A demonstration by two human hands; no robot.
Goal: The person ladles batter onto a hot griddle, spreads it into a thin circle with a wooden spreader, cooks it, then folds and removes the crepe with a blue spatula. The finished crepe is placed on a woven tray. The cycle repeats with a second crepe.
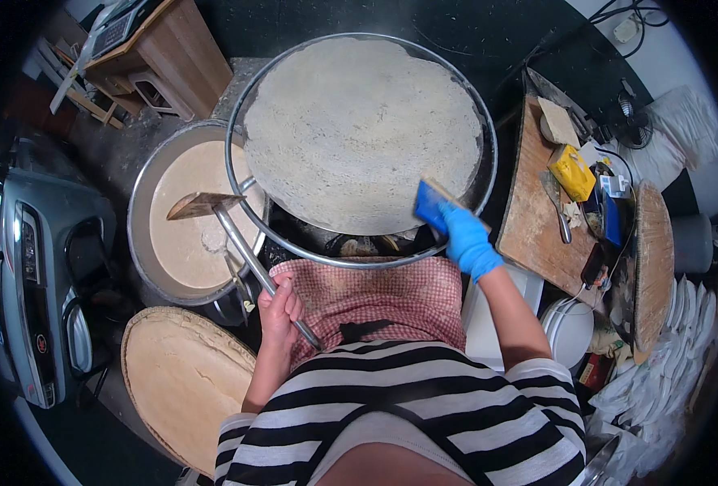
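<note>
So the griddle sits front and centre, sheet on top. Pot is just left of it with batter inside, cabinet behind that, disc nearer the body. Spreader is in the left hand, its head over the pot. Scraper is in the right hand, at the griddle's near right edge. Desk is off right, packet and knife on it.

Left hand gripping a long-handled spreader, gloved right hand holding a blue scraper, large pale pancake
</note>
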